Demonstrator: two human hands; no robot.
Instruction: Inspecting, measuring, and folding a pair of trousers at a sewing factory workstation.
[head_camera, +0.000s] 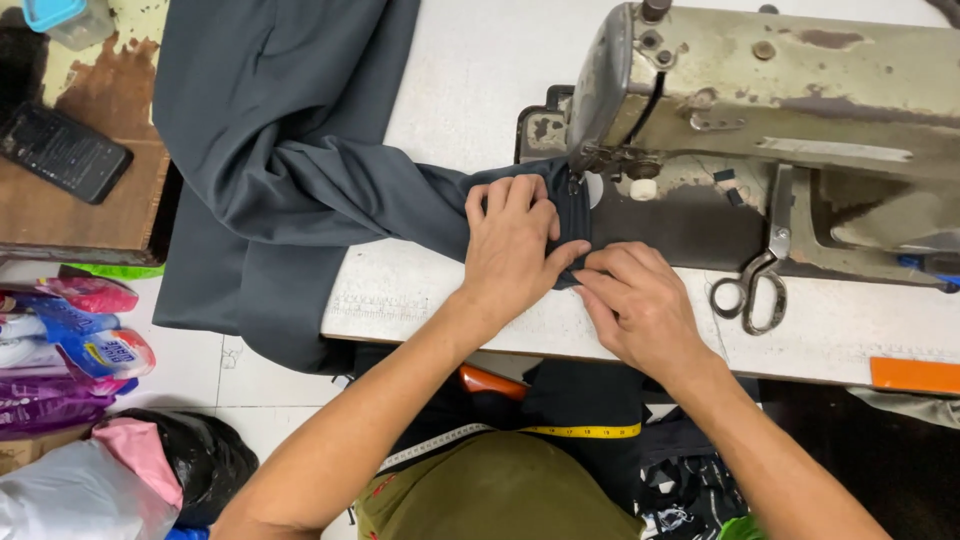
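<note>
Sewing machine blocks ahead; scissors lie right.

Fabric slate-grey – tape measure yellow – phone black.

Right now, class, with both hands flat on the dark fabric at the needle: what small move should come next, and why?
Probably ease the dark grey fabric a little further under the needle. The left hand presses it flat beside the foot, the right hand pins the folded edge in front, and the edge appears lined up with the sewing machine.
</note>
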